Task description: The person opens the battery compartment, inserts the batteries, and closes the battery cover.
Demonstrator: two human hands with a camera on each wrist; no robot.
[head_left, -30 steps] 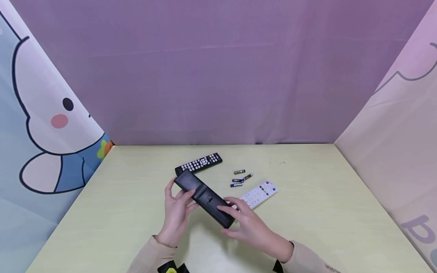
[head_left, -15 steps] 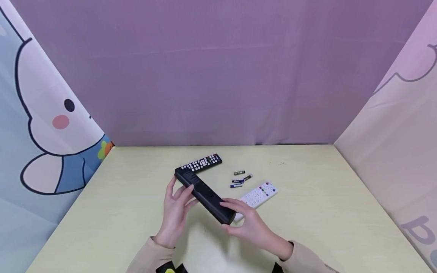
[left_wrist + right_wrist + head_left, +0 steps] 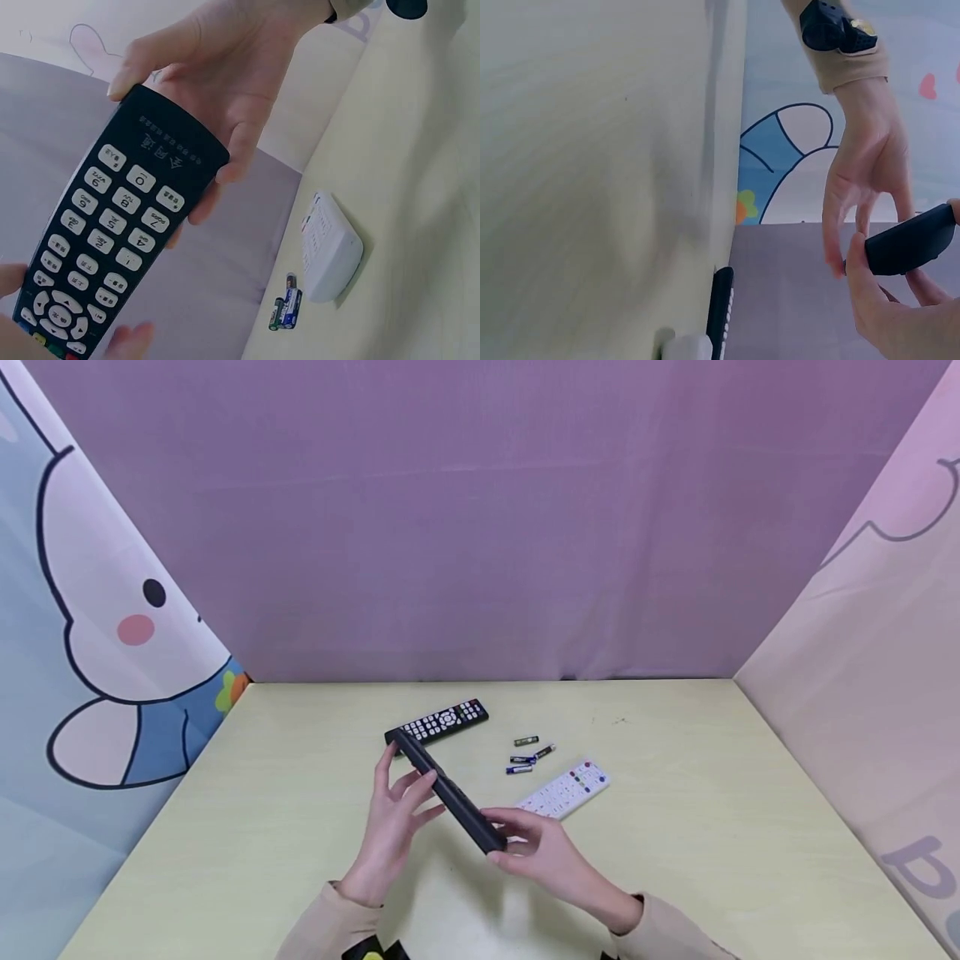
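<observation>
Both hands hold a black remote control [image 3: 454,799] above the table, seen nearly edge-on in the head view. Its button face with white number keys [image 3: 112,217] shows in the left wrist view. My left hand [image 3: 392,835] grips the upper left half, thumb on one edge and fingers at the other. At the lower right end, my right hand [image 3: 549,853] pinches the remote between thumb and fingers. In the right wrist view the remote's dark end [image 3: 909,244] sits between the right thumb and fingers.
A second black remote [image 3: 447,719] lies behind the held one, which overlaps its left end in the head view. Several small batteries [image 3: 522,759] lie in a loose group at centre right. A white remote [image 3: 570,787] lies just beyond the right hand. A purple cloth [image 3: 480,543] stands behind the table.
The held remote has rolled in the hands from back side showing to nearly edge-on. Both hands keep hold of it and stay in about the same place. The other things have not moved.
</observation>
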